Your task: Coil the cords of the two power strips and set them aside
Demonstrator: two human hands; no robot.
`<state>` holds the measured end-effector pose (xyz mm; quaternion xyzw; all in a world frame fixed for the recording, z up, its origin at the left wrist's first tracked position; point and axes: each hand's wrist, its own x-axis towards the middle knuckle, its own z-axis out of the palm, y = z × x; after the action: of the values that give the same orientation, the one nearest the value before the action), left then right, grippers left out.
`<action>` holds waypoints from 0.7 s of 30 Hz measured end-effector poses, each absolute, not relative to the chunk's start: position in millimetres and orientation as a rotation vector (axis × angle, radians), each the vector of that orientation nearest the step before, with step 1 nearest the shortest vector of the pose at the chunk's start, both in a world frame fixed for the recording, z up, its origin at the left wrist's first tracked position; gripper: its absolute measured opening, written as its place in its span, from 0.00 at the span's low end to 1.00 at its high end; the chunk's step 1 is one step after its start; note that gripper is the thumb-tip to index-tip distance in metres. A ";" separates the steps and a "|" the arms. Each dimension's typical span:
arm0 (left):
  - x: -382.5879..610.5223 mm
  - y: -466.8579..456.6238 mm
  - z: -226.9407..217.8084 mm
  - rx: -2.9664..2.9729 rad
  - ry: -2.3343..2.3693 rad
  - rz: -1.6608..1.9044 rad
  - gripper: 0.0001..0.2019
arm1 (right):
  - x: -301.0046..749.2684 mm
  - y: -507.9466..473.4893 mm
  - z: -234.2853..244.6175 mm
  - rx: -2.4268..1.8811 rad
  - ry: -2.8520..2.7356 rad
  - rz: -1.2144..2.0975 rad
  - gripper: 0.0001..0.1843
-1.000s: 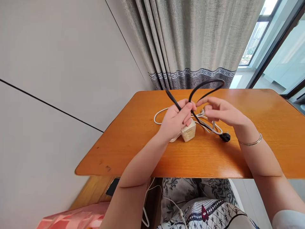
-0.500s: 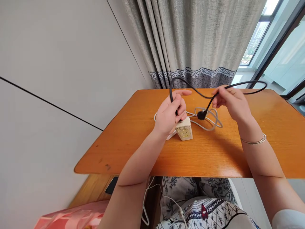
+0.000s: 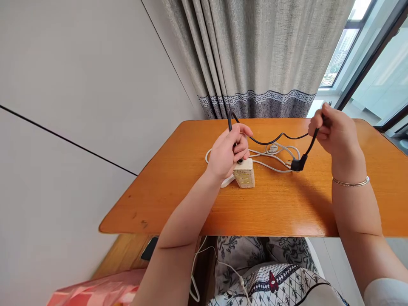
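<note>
A black power cord [image 3: 267,143] runs between my two hands above the table. My left hand [image 3: 228,148] is closed around one end of it, with a bend of cord rising above the fingers. Right beneath that hand stands a white power strip [image 3: 245,173], its socket face toward me. My right hand [image 3: 334,127] is raised at the right and closed on the cord near its other end. From it the black plug [image 3: 298,163] hangs with its prongs pointing left. The white cable [image 3: 270,169] of the strip lies looped behind and below the plug.
The wooden table [image 3: 178,191] stretches across in front of me. A grey wall [image 3: 63,127] borders it at the left, a curtain [image 3: 270,55] hangs behind, and a window [image 3: 344,51] is at the back right. Below left lies a pink bag [image 3: 95,289].
My right hand has moved right and up along with the cord, and the plug has swung right. The wide loop at the right is gone. My left hand stays over the power strip.
</note>
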<state>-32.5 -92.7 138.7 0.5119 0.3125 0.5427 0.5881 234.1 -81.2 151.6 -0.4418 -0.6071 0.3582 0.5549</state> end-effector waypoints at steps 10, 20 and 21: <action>-30.0 -92.8 139.4 1.179 0.699 1.267 0.17 | 273.6 -79.8 154.8 -2.195 -1.622 0.221 0.25; -33.8 -96.5 136.6 1.468 0.602 1.092 0.25 | 249.8 -68.2 138.6 -1.727 -1.621 0.050 0.18; -35.0 -98.4 136.2 1.519 0.565 1.033 0.26 | 239.4 -69.4 135.9 -1.565 -1.707 0.126 0.19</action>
<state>-35.0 -98.4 136.2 0.6480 0.2411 0.4406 0.5726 239.4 -69.4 135.9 -0.6184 -0.6748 0.0499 0.3996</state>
